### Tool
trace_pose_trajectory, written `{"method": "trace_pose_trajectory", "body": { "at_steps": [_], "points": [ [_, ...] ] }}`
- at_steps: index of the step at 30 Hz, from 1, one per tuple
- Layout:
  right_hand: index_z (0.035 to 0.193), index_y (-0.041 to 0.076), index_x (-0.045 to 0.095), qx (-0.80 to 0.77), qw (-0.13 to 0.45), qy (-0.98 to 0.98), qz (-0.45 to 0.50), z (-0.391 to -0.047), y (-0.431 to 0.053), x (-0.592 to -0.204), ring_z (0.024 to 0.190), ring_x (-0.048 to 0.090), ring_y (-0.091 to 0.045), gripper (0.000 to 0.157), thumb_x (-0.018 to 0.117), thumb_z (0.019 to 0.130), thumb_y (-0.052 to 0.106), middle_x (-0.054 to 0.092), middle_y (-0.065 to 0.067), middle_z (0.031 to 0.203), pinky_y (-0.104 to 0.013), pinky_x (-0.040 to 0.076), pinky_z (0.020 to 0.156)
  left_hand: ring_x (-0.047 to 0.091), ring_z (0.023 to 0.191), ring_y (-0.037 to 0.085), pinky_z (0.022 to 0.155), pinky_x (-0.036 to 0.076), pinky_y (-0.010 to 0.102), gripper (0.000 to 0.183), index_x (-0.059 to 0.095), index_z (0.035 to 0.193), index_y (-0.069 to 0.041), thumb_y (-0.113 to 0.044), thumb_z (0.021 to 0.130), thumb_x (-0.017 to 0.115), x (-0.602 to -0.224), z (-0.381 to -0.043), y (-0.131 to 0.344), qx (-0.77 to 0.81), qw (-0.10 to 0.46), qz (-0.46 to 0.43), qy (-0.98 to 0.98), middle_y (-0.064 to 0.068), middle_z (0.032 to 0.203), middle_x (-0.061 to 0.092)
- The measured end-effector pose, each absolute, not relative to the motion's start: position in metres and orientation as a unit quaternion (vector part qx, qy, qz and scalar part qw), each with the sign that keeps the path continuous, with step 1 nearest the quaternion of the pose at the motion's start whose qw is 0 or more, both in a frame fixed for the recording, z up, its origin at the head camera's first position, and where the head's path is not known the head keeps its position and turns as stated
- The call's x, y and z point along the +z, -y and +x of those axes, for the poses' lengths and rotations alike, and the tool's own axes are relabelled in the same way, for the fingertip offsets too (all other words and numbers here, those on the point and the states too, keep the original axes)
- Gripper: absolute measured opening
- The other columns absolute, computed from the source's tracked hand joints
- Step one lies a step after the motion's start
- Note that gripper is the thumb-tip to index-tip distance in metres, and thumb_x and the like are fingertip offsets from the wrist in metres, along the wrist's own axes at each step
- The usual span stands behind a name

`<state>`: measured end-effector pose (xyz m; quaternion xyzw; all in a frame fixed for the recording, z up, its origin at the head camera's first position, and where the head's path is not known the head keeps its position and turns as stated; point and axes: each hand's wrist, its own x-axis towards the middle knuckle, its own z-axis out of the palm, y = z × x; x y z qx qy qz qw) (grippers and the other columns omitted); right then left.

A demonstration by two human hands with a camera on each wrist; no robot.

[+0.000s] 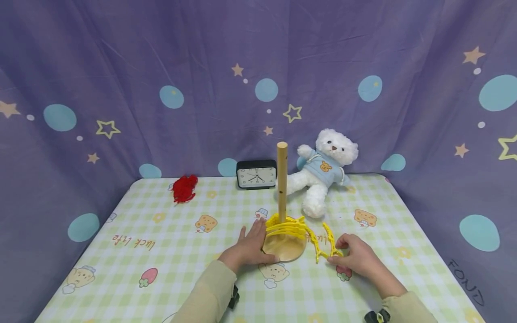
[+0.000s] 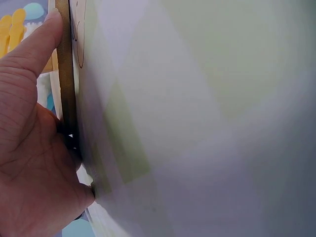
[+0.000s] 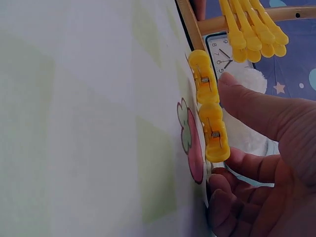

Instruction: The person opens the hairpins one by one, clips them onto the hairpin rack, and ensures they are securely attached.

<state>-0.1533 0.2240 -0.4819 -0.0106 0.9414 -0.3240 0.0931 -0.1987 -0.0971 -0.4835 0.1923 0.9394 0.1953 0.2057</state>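
Observation:
A wooden stand with a round base (image 1: pixel 286 251) and an upright post (image 1: pixel 282 179) stands mid-table. Several yellow plastic strips (image 1: pixel 287 228) are gathered round the post's lower part. My left hand (image 1: pixel 251 246) rests against the base's left side, its fingers stretched out and its thumb (image 2: pixel 42 42) along the front rim. To the right of the base lies a bent yellow strip with spring clips (image 1: pixel 316 242). My right hand (image 1: pixel 358 256) pinches its near end between thumb and forefinger. In the right wrist view, two yellow clips (image 3: pixel 215 132) with small metal springs show by the fingers.
A black-framed clock (image 1: pixel 256 175) stands at the back edge. Right of it sits a white teddy bear (image 1: pixel 323 172) in a blue top. A red tangled bundle (image 1: pixel 184 188) lies back left on the checked tablecloth (image 1: pixel 121 278). A purple curtain (image 1: pixel 210 54) hangs behind.

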Motion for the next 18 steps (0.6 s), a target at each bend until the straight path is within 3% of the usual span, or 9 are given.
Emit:
{"method": "trace_pose_trajectory", "body": {
  "at_steps": [18],
  "points": [
    [0.089, 0.010, 0.055, -0.281, 0.086, -0.956, -0.027, -0.1536, -0.2194, -0.4865, 0.078, 0.044, -0.018, 0.055, 0.088, 0.066, 0.047, 0.047, -0.004, 0.091, -0.037, 0.041, 0.072, -0.003, 0.150, 0.021, 0.116, -0.006, 0.052, 0.116, 0.009, 0.156, -0.003, -0.065, 0.079, 0.068, -0.4844, -0.1995, 0.0962, 0.192, 0.202, 0.191, -0.941, 0.008, 0.164, -0.002]
  ]
}}
